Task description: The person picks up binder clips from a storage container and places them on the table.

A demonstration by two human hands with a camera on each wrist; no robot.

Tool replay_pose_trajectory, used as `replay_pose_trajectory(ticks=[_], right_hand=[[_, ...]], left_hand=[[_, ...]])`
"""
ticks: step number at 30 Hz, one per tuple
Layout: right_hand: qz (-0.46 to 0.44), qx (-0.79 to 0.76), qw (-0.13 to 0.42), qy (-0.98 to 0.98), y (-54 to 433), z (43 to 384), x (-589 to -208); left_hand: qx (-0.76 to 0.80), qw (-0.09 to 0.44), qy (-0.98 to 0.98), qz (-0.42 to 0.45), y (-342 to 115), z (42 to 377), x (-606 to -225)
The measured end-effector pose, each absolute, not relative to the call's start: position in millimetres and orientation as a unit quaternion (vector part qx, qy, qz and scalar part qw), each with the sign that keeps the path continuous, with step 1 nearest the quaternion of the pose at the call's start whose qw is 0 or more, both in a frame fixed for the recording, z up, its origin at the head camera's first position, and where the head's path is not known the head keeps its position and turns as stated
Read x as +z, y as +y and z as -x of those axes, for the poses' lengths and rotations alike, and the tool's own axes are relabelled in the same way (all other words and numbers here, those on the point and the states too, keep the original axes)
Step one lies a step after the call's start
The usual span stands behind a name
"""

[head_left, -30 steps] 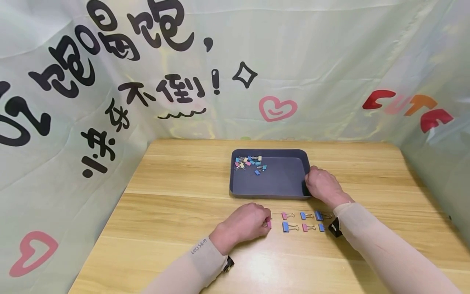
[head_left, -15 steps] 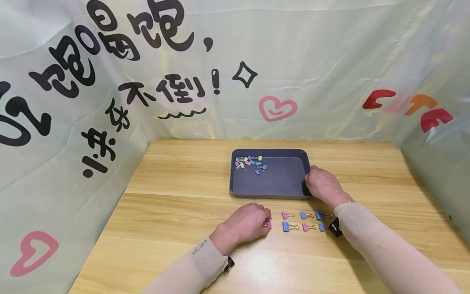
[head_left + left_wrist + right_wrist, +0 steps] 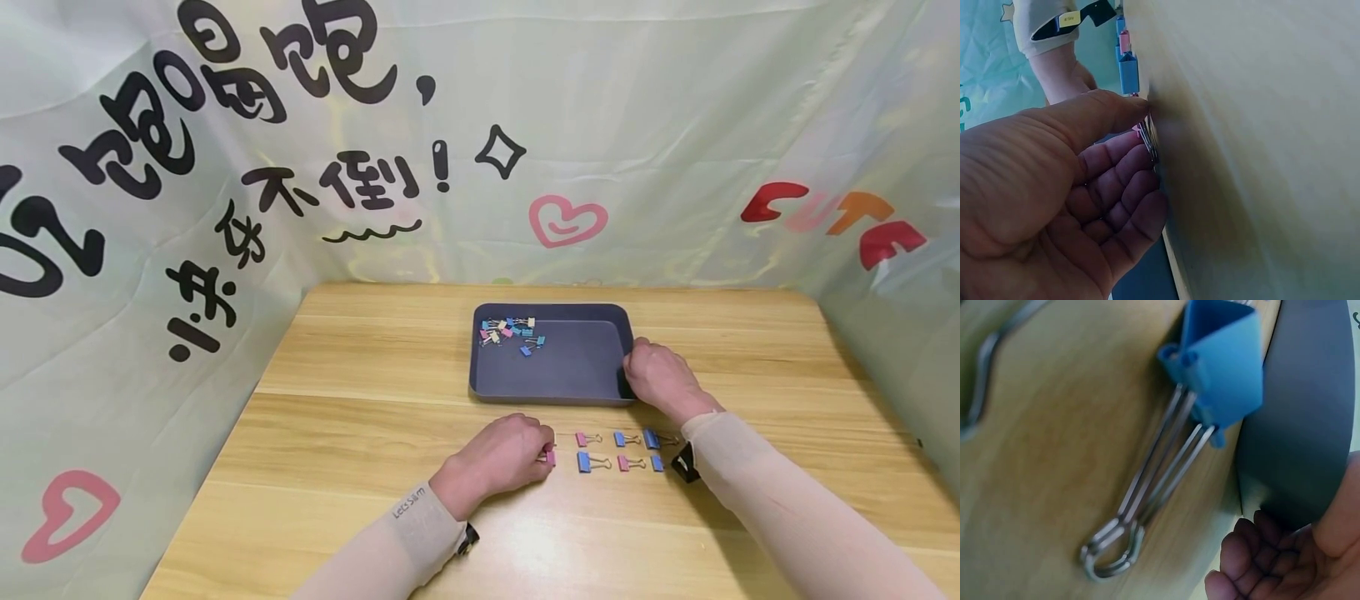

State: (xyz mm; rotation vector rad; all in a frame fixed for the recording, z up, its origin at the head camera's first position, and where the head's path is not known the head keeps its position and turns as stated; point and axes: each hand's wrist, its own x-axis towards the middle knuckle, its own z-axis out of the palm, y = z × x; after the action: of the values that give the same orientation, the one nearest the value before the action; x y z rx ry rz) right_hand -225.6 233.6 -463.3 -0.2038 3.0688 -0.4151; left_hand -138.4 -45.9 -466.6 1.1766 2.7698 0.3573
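Observation:
In the head view my left hand is low over the table, its thumb and fingers pinching a pink binder clip that they mostly cover. The left wrist view shows the clip's wire handles between thumb and fingers, close to the wood. My right hand holds the right side of a dark grey tray, its thumb and fingers at the tray wall in the right wrist view. A blue binder clip lies near that wrist.
Two rows of pink and blue binder clips lie in front of the tray, partly behind the right wrist. A heap of small coloured binder clips sits in the tray's far left corner. Printed cloth walls in the wooden table.

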Motion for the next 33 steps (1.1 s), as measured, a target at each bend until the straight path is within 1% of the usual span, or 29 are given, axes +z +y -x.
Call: replay_pose_trajectory(ticks=[21, 27, 33], right_hand=[[0.063, -0.133, 0.024, 0.989, 232.9, 224.0, -462.2], [0.065, -0.136, 0.019, 0.988, 232.9, 224.2, -462.1], [0.069, -0.136, 0.016, 0.988, 232.5, 223.7, -461.7]], left_hand=[[0.111, 0.055, 0.913, -0.390, -46.7, 138.7, -467.7], [0.125, 0.067, 0.914, -0.380, -47.7, 138.7, -467.1], [0.142, 0.081, 0.913, -0.373, -52.3, 139.1, -458.9]])
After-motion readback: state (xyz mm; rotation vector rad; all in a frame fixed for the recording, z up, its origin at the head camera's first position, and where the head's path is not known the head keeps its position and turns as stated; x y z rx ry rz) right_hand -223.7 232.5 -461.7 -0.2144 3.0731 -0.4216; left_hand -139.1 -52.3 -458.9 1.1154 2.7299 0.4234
